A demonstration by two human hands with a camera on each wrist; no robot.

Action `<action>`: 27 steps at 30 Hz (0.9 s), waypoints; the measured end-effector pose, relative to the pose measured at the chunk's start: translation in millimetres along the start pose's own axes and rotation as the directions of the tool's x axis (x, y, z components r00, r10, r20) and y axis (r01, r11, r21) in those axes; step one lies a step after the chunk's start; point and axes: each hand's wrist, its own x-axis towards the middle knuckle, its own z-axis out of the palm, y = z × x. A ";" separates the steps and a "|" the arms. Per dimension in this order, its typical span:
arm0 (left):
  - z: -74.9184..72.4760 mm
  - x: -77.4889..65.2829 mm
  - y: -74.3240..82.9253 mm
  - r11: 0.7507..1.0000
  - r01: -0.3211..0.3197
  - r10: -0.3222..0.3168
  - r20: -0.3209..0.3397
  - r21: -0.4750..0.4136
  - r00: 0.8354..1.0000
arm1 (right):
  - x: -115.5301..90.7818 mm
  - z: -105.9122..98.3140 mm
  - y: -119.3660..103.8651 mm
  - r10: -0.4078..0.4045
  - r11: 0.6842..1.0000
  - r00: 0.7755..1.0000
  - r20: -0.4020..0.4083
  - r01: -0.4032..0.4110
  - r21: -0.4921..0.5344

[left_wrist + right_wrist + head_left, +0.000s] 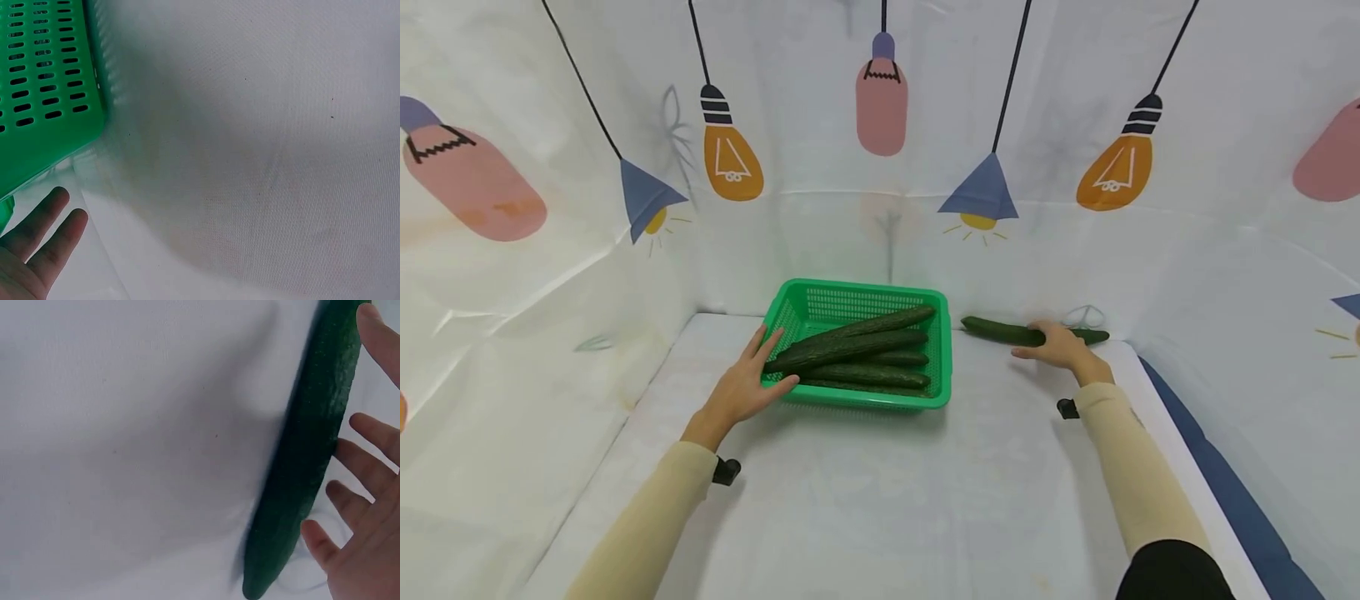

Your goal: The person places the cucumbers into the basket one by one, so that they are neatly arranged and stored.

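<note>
A green plastic basket [857,406] stands toward the back of the table with several dark green cucumbers [861,350] lying lengthwise in it. At its left end is my left hand [741,385], fingers spread, thumb and fingertips right at the rim. In the left wrist view, two straight fingers [59,247] show beside the basket's corner [69,140]. A single cucumber [300,450] lies on the table to the right of the basket. My right hand [1060,346] is over it, and the right wrist view shows spread, slightly bent fingers [365,465] along its side, fingertips right at its skin.
A white cloth covers the table [880,508]. Behind it hangs a white curtain [820,233] printed with lamps and bulbs, which also runs down both sides. Dark blue fabric [1225,475] shows past the table's right edge.
</note>
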 end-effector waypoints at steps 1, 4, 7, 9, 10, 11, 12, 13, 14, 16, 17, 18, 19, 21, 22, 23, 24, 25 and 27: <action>0.0 -0.4 -0.1 1.000 0.006 -0.006 -0.001 0.001 1.000 | -0.1 -0.6 -0.5 -0.007 1.000 1.000 -0.012 0.007 -0.002; -1.0 -1.6 0.2 1.000 0.020 -0.020 0.004 -0.001 1.000 | -0.9 -2.5 0.6 -0.029 0.999 0.999 -0.043 0.030 0.026; -1.2 -1.1 0.8 1.000 0.018 -0.018 0.010 -0.006 1.000 | -4.0 -2.0 5.9 -0.017 0.999 0.999 -0.047 0.019 0.027; -0.9 0.0 1.1 1.000 0.012 -0.012 0.013 -0.010 1.000 | -6.9 -0.6 10.8 -0.001 1.000 0.999 -0.043 0.000 -0.016; -0.7 0.5 1.0 1.000 0.009 -0.009 0.015 -0.010 1.000 | -8.8 0.1 12.7 0.007 0.999 0.999 -0.047 -0.009 -0.042; -0.4 0.9 0.6 1.000 0.009 -0.009 0.016 -0.011 1.000 | -10.3 0.9 15.5 0.015 0.998 0.999 -0.052 -0.018 -0.067; -0.2 1.0 0.4 1.000 0.007 -0.007 0.017 -0.013 1.000 | -11.5 1.6 18.2 0.019 0.996 0.998 -0.056 -0.024 -0.091; -0.4 1.4 0.1 1.000 0.010 -0.009 0.016 -0.014 1.000 | -12.9 1.2 20.8 0.021 0.994 0.998 -0.063 -0.027 -0.105; -0.6 1.5 -0.4 1.000 0.011 -0.010 0.017 -0.014 1.000 | -14.1 0.8 23.4 0.022 0.994 0.998 -0.064 -0.029 -0.106; -1.4 0.8 -0.8 1.000 0.014 -0.014 0.018 -0.015 1.000 | -16.7 1.1 29.4 0.023 0.996 0.998 -0.065 -0.029 -0.089; -1.7 0.5 -1.0 1.000 0.015 -0.015 0.019 -0.015 1.000 | -17.6 2.1 33.1 0.024 0.997 0.998 -0.057 -0.028 -0.073; -2.2 0.1 -1.0 1.000 0.015 -0.015 0.019 -0.015 1.000 | -18.7 3.1 36.2 0.025 0.998 0.999 -0.046 -0.028 -0.052; -2.4 -0.3 -1.2 1.000 0.014 -0.014 0.020 -0.013 1.000 | -19.8 4.6 38.9 0.026 0.999 0.999 -0.040 -0.027 -0.030; -2.6 -0.8 -1.2 1.000 0.012 -0.011 0.020 -0.015 1.000 | -21.8 8.2 43.3 0.031 1.000 0.999 -0.035 -0.031 0.002; -2.5 -0.7 -1.2 1.000 0.008 -0.008 0.020 -0.014 1.000 | -22.7 9.8 44.7 0.032 0.999 0.999 -0.036 -0.031 0.018; -2.3 -0.7 -1.4 1.000 0.005 -0.004 0.020 -0.013 1.000 | -23.1 11.2 46.2 0.033 0.999 0.998 -0.044 -0.032 0.028; -2.2 -0.7 -1.2 1.000 0.001 -0.001 0.018 -0.015 1.000 | -23.5 12.1 47.1 0.034 0.999 0.998 -0.058 -0.032 0.033; -1.9 -0.6 -1.4 1.000 -0.001 0.002 0.017 -0.014 1.000 | -23.9 12.8 47.5 0.037 0.999 0.997 -0.072 -0.035 0.035; -1.3 -0.9 -1.4 1.000 -0.004 0.005 0.014 -0.015 1.000 | -24.4 13.1 48.2 0.034 0.999 0.996 -0.085 -0.031 0.036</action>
